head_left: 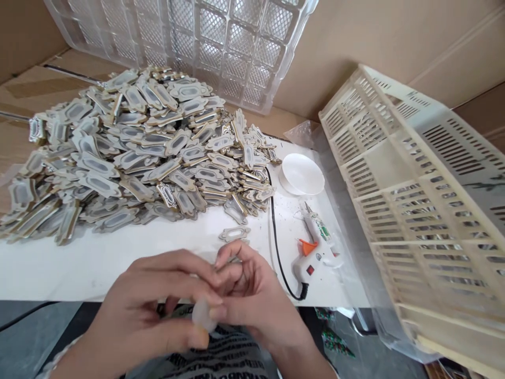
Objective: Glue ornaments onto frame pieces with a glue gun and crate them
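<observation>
My left hand [158, 295] is closed, pinching a small translucent white round piece [201, 316] between thumb and fingers. At that piece's edge lies the thumb tip of my right hand [260, 295]. The right fingers are curled in, and whatever they grip is mostly hidden. Both hands meet over the table's front edge, above my lap. Just beyond them a single grey frame-shaped plate [234, 233] lies flat on the white table [158, 250]. Behind it rises a large pile of similar ornate plates [158, 152], grey-backed with gold and silver edges.
To the right lies a white glue gun [311, 263] with an orange trigger and a black cord [275, 231]. A white bowl [302, 175] stands behind it. A cream slatted plastic crate [394, 173] borders the right side. A clear compartment tray [236, 47] leans at the back.
</observation>
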{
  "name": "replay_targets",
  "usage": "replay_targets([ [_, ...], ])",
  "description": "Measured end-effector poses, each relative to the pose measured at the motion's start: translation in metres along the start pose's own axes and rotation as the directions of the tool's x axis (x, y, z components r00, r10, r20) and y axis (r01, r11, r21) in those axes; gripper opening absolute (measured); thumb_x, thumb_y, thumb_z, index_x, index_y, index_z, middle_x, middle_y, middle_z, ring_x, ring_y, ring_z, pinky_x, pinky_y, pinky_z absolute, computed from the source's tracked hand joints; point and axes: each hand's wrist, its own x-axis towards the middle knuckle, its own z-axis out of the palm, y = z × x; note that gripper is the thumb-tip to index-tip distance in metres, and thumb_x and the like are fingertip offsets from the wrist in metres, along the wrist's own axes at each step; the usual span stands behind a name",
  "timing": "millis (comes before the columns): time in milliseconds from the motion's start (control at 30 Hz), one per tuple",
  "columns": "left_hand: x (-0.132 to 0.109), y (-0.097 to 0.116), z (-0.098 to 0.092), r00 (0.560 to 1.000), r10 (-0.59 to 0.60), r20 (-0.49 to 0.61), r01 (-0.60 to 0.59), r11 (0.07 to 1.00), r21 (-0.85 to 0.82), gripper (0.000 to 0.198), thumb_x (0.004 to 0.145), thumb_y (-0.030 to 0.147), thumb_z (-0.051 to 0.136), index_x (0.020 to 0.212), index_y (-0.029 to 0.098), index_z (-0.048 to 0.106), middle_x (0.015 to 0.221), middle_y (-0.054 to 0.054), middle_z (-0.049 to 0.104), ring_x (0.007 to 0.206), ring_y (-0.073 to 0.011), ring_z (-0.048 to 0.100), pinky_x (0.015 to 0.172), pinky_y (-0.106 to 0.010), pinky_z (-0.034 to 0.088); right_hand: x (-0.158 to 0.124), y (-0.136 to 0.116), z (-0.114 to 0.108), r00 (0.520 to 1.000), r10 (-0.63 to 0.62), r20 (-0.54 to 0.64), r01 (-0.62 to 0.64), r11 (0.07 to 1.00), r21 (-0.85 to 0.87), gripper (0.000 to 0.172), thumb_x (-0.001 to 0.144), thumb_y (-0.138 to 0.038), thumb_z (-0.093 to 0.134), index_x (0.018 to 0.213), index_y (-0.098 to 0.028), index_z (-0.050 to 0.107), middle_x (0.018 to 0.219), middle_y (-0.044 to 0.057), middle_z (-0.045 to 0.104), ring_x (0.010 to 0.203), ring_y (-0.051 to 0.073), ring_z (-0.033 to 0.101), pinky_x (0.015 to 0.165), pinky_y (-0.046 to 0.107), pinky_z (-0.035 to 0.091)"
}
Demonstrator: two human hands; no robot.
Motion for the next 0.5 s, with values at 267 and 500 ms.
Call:
replay_targets([
  [267,-0.029,-0.005,0.009,0.994,0.091,-0.052,-0.089,0.995,0.039,0.028,0.090,0.057,0.071,0.116,0.047,0.072,0.076,0.010,0.080,0.058,-0.0096,0.072,0.067,-0.017,0.060,-0.019,0.026,-0.005,0.996,-0.078,0.046,0.077,0.997,0.015,0.044,0.061,0.002,0.095,0.089,-0.024,0.074,0.095,-0.006,0.080,0.077,0.003,0.077,0.072,0.009,0.058],
  [500,-0.047,-0.012,0.009,0.965,0.052,-0.256,-0.025,0.994,0.107,0.024,0.082,0.056,0.079,0.104,0.046,0.076,0.070,0.009,0.078,0.056,-0.0118,0.071,0.076,-0.021,0.063,-0.011,0.032,-0.005,0.977,-0.208,0.051,0.214,0.949,-0.231,0.031,0.072,-0.016,0.092,0.088,-0.027,0.068,0.090,-0.008,0.074,0.069,0.004,0.071,0.064,0.012,0.055],
])
